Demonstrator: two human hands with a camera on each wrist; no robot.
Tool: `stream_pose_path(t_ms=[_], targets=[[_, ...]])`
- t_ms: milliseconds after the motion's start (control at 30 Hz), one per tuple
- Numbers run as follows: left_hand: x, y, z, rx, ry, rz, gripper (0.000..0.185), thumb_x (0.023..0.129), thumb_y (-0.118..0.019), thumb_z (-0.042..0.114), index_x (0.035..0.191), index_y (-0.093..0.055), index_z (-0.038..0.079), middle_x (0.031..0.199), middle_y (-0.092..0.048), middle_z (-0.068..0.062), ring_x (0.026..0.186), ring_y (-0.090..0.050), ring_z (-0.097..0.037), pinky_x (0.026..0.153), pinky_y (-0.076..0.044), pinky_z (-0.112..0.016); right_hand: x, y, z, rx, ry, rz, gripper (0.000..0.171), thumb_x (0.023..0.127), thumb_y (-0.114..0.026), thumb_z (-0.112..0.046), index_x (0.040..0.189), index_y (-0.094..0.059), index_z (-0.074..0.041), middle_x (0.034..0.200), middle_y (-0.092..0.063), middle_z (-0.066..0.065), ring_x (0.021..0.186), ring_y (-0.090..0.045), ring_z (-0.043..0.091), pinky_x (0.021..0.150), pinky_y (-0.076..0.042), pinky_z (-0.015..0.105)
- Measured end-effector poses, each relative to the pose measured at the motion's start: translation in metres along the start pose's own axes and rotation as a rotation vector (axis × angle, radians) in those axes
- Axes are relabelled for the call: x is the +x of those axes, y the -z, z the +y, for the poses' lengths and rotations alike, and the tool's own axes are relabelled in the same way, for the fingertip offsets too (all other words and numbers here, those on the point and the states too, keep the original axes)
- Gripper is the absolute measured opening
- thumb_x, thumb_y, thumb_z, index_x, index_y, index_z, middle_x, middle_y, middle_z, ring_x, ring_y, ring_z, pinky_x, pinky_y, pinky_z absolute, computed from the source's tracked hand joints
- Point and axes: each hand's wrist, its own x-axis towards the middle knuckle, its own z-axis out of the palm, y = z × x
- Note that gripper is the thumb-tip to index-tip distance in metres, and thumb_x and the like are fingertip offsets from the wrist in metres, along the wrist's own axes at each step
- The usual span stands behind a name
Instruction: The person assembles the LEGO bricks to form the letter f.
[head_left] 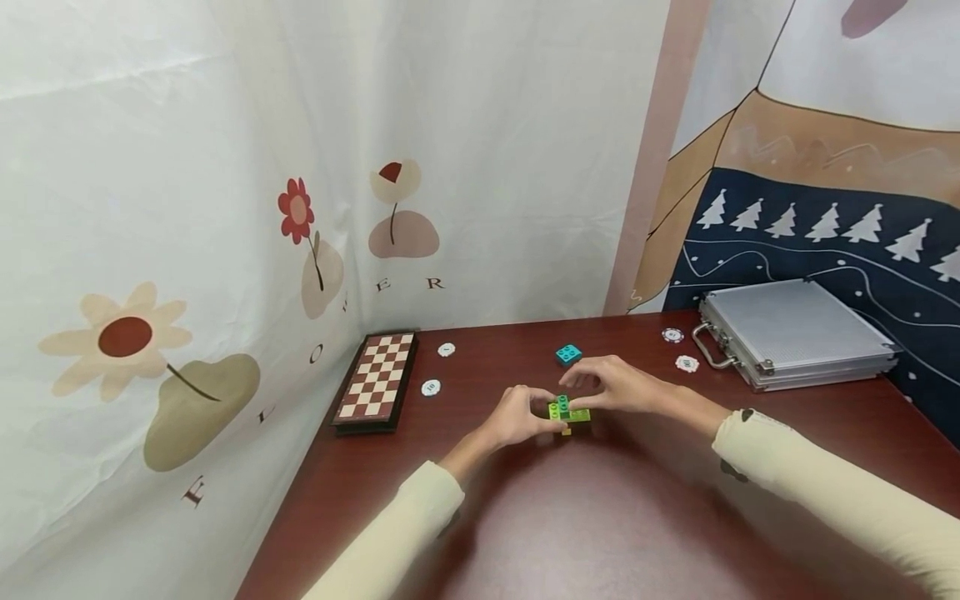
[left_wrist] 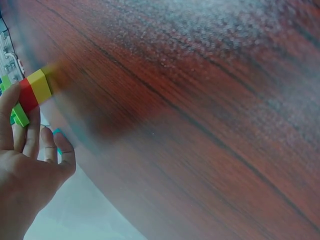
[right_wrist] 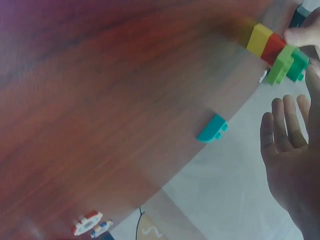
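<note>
A small stack of toy building bricks stands on the table between the two hands. From the bottom it runs through a yellow brick (right_wrist: 259, 40), a red brick (right_wrist: 273, 48) and a lime brick (right_wrist: 281, 65) to a green brick (right_wrist: 298, 65) on top. My left hand (head_left: 517, 416) grips the stack from the left, thumb on the near side. Close to its right side is my right hand (head_left: 618, 385), fingers relaxed and thumb beside the upper bricks. A separate teal brick (head_left: 568, 355) lies just beyond the hands.
A folded chessboard (head_left: 375, 379) is at the left table edge, with poker chips (head_left: 431, 387) to its right. More chips (head_left: 686, 363) lie near a silver case (head_left: 798, 329) at the back right. A printed cloth (head_left: 487, 208) hangs behind the table.
</note>
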Motion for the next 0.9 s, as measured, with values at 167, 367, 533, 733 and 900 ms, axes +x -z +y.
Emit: stream_pose_path(t_ms=[167,367,533,733,900], targets=[[0.000,0.000,-0.001,0.012,0.006,0.011,0.049,0.080,-0.091,0.040,0.118,-0.079,0.012,0.113,-0.077,0.002,0.114,-0.067,-0.016,0.094,-0.054,-0.033,0.003,0.009,0.007,-0.033,-0.019,0.031,0.035,0.091,-0.083,-0.030,0.121,-0.073,-0.013,0.114,-0.073,0.004,0.101,-0.070,0.031,0.083,-0.060,0.045],[-0.001,-0.001,-0.002,-0.009,0.012,0.009,0.048,0.080,-0.092,0.039,0.118,-0.079,0.012,0.113,-0.077,0.001,0.111,-0.068,-0.014,0.092,-0.054,-0.030,0.006,0.018,0.021,-0.031,-0.032,0.070,0.035,0.091,-0.083,-0.024,0.122,-0.073,-0.009,0.115,-0.074,0.007,0.106,-0.069,0.032,0.085,-0.060,0.047],[-0.002,0.000,-0.001,-0.018,0.022,-0.001,0.049,0.081,-0.091,0.040,0.119,-0.079,0.012,0.114,-0.077,0.002,0.110,-0.067,-0.013,0.090,-0.055,-0.030,0.011,0.025,0.035,-0.044,-0.041,0.122,0.035,0.090,-0.083,-0.017,0.120,-0.073,-0.004,0.114,-0.074,0.011,0.104,-0.069,0.037,0.084,-0.059,0.053],[-0.001,-0.001,-0.001,-0.015,0.031,-0.005,0.050,0.080,-0.091,0.041,0.119,-0.079,0.012,0.111,-0.077,0.003,0.106,-0.066,-0.013,0.089,-0.054,-0.029,0.017,0.030,0.048,-0.080,-0.051,0.153,0.037,0.090,-0.083,-0.014,0.120,-0.072,0.002,0.114,-0.073,0.018,0.103,-0.069,0.039,0.087,-0.054,0.059],[0.001,-0.001,0.000,-0.008,0.025,-0.003,0.049,0.080,-0.091,0.041,0.119,-0.079,0.013,0.110,-0.077,0.003,0.105,-0.067,-0.014,0.087,-0.054,-0.028,0.022,0.031,0.059,-0.089,-0.097,0.153,0.035,0.091,-0.082,-0.012,0.122,-0.071,0.002,0.116,-0.073,0.018,0.104,-0.069,0.036,0.090,-0.055,0.055]])
